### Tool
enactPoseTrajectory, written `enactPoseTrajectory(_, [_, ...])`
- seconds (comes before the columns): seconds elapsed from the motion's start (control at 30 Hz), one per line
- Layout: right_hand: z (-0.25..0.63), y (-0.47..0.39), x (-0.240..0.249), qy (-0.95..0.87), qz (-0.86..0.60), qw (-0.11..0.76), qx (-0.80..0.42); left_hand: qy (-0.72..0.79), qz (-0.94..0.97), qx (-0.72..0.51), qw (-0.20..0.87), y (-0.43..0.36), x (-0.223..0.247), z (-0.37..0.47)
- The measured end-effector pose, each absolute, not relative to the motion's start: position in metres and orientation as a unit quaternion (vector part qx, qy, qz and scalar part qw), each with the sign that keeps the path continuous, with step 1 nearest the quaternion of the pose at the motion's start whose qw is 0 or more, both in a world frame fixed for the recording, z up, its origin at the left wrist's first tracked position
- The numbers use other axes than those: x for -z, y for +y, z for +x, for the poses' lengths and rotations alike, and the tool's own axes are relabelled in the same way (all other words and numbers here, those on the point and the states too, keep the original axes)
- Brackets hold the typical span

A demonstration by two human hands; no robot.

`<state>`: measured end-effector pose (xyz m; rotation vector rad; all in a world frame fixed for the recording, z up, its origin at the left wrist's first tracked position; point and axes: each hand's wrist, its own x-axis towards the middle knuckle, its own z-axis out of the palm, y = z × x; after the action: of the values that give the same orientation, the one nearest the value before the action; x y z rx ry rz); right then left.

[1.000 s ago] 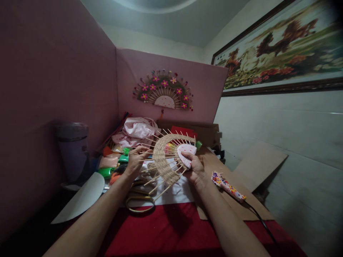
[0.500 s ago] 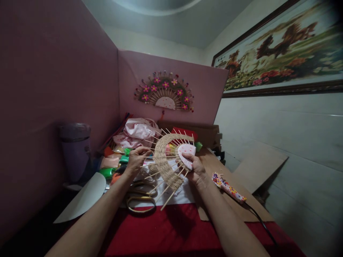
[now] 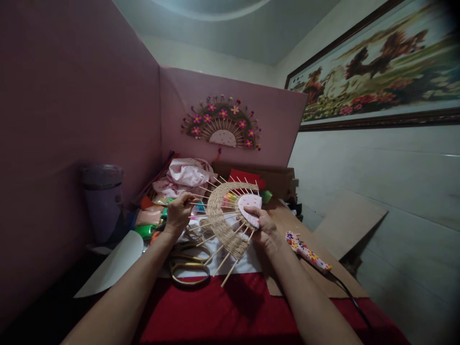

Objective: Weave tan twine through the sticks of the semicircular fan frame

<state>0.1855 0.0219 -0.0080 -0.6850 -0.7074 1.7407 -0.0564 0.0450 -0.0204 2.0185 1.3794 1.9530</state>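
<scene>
A fan-shaped piece of thin sticks with a band of woven twine is held up over the table, its sticks pointing left and down. My right hand grips its pink spotted half-round base, thumb on the front and fingers behind. At the outer stick tips on the left, my left hand has its fingers pinched together; what they hold is too small to make out. Below the sticks lie scissors with gold-coloured handles, beside white cloth.
A flower-patterned glue gun lies on cardboard at the right. Coloured packets and pink cloth are at the back left. A finished flowered fan hangs on the pink board. Red cloth covers the front.
My left hand has moved slightly left and up along the stick tips. The fan piece has tilted a little, its lower sticks shifting right and down. My right hand keeps its grip.
</scene>
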Motion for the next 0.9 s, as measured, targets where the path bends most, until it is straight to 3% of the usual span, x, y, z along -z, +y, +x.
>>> enactPoseTrajectory(0.27, [0.191,0.019,0.001,-0.323,-0.276,0.533,-0.732,0.435,0.663,-0.602,-0.097,0.047,0.015,-0.067])
enactPoseTrajectory(0.9, [0.199,0.021,0.000,-0.368,-0.310,0.501,-0.719,0.494,0.699,-0.495,-0.148,0.037,0.004,-0.072])
